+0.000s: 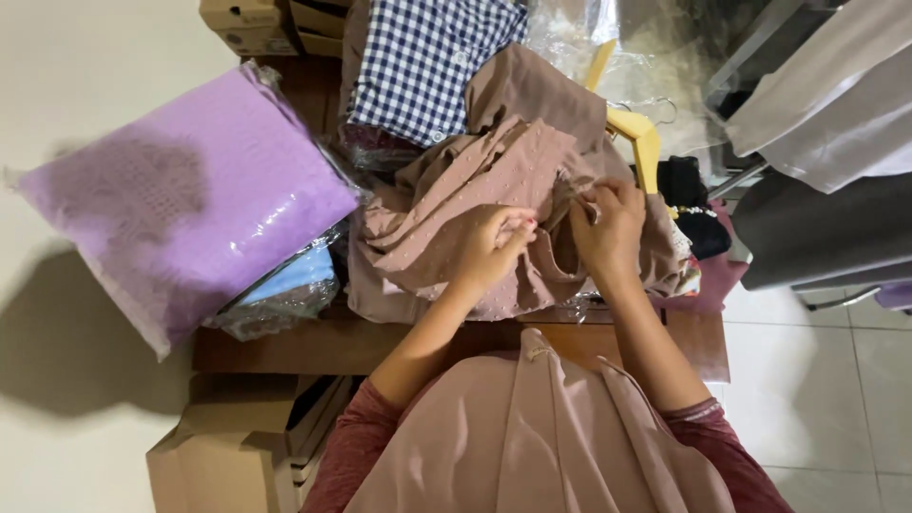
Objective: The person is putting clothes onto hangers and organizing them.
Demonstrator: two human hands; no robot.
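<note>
Both hands are down on the dusty-pink dotted blouse (456, 204), heaped on the wooden counter (313, 344). Left hand (492, 245) pinches a fold with curled fingers; right hand (608, 220) nips the cloth beside it, just below the yellow wooden hanger (638, 133). That fabric looks light, limp and a bit slippery, so best gripped at a seam or the neckline. Left of the hands, a lilac garment in a clear plastic bag (185, 195); beyond them a navy checked shirt (427, 57); cardboard boxes (249, 21) further still.
</note>
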